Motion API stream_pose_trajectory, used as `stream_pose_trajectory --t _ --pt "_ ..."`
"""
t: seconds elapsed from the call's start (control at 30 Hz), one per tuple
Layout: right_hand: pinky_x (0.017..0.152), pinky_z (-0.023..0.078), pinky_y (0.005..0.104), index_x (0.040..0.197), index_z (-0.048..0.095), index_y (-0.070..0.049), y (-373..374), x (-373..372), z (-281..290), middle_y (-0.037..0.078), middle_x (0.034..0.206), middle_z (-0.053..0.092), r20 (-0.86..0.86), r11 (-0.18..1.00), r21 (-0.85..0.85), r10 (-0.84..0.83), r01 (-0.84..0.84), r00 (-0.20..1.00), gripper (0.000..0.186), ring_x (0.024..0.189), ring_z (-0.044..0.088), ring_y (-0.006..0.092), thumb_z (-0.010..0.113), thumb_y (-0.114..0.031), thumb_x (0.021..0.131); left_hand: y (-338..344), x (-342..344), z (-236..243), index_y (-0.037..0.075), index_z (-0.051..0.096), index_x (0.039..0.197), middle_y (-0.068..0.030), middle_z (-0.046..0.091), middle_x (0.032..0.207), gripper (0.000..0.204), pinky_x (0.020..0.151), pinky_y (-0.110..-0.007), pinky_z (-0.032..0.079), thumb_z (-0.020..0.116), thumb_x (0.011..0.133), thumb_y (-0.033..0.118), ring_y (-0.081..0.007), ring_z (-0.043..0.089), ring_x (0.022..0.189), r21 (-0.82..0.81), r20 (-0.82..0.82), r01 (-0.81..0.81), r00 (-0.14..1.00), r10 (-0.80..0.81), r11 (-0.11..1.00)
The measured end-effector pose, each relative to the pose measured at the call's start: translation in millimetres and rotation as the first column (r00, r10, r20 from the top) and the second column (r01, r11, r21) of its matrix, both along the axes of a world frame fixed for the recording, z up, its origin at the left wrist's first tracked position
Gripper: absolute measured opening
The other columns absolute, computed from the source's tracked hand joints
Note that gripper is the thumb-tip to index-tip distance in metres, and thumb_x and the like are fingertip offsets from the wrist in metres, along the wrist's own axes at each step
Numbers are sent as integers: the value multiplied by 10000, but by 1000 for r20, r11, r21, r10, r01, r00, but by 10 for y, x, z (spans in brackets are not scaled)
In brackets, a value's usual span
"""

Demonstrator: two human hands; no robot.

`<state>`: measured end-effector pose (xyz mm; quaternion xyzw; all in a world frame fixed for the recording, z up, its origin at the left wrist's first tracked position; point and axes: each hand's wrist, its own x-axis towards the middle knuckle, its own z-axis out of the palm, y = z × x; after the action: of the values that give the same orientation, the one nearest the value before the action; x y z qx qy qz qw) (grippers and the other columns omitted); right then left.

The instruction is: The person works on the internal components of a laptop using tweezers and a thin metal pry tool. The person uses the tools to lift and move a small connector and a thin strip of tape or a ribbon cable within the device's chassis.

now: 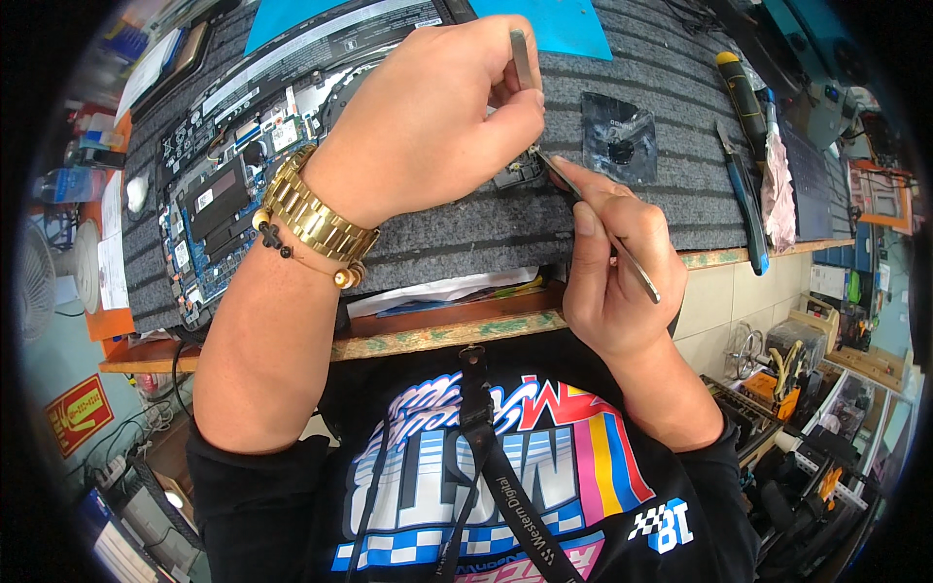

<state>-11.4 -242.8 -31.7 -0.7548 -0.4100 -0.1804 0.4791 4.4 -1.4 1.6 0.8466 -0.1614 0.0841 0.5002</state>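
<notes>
1. Right hand [627, 257] pinches a slim metal tool [637, 272], tip near a small part [515, 178]
2. That small part lies on the grey striped surface [466, 238], near both hands
3. Left hand [428, 117] pinches another metal tool [522, 60]
4. Opened laptop [219, 199] lies left
5. Blue sheet [569, 27] lies farthest

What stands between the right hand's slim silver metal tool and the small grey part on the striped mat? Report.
Nothing visible: the silver tool appears to reach the grey part; the left hand is alongside.
</notes>
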Motion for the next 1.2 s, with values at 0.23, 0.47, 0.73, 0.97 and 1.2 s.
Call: stream_pose_trajectory --t 0.23,0.47,0.73,0.97,1.2 --pt "895 671 464 1089 656 67 -10 -3 -44 262 1062 791 7 999 51 9 -10 1000 161 1079 846 457 715 172 983 -29 -26 -14 -4 646 1050 -84 805 966 108 851 -310 660 723 1100 53 -166 837 1016 -16 42 -8 999 8 1000" --pt "908 667 459 1098 679 68 8 -9 -39 277 1076 798 -11 1000 24 -8 9 1000 178 1075 842 458 723 174 962 -32 -35 -21 -3 650 1040 -86 806 944 138 803 -297 641 747 1091 82 -130 799 913 -61 59 6 998 -2 998" --pt "891 665 450 1050 693 47 2 11 -17 246 1066 797 11 1000 -12 -18 18 1000 206 1066 841 440 737 178 897 -24 -23 -5 1 642 1056 -68 789 934 130 770 -282 617 740 1097 76 -99 758 877 -67 35 29 999 -27 997" --pt "837 658 440 1055 676 29 59 -11 166 227 1041 787 8 985 -152 -87 87 996 195 1044 839 424 742 161 926 8 4 -71 5 634 1080 -73 780 965 104 791 -278 612 714 1115 60 -98 746 904 -126 20 64 998 -62 990" --pt "914 667 351 1160 671 70 -13 32 149 236 1229 839 38 977 -209 -35 42 999 90 1024 853 274 620 118 1104 -4 -15 -54 -2 625 1120 -92 782 995 72 844 -305 627 672 1136 52 -132 761 936 -86 41 66 997 -63 994"
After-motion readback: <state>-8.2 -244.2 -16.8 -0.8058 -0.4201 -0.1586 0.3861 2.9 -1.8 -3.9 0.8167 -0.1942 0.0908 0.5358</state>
